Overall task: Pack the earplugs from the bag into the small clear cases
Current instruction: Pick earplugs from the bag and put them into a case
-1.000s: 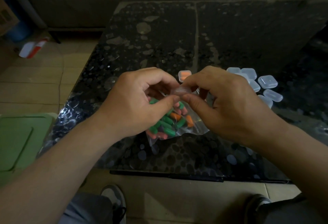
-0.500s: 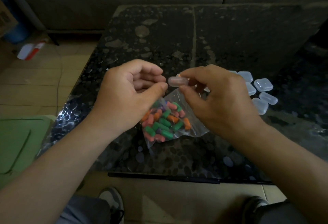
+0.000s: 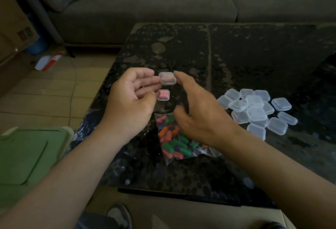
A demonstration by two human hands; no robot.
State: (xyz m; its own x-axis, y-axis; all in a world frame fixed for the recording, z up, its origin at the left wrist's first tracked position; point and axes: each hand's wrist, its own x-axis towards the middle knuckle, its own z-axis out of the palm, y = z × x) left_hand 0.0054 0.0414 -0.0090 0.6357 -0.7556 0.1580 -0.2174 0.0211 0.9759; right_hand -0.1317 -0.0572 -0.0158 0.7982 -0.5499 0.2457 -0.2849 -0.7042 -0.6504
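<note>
Earplugs (image 3: 170,138) lie loose in one bag (image 3: 206,151) near centre, too jumbled to count; packing seems to be at its second case.
The left hand (image 3: 132,98) and right hand (image 3: 198,114) are relaxed, fingertips touching a pink-filled case (image 3: 167,78); another filled case (image 3: 163,95) lies just nearer on the surface (image 3: 236,56). The likely next move is an empty from the right-hand pile (image 3: 254,110) of roughly fifteen.

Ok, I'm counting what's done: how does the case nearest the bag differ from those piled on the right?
The case nearest the bag holds pink earplugs; the piled cases look empty. It lies flat on the table; the piled cases overlap, some tilted. Both are small, clear, rounded squares.
</note>
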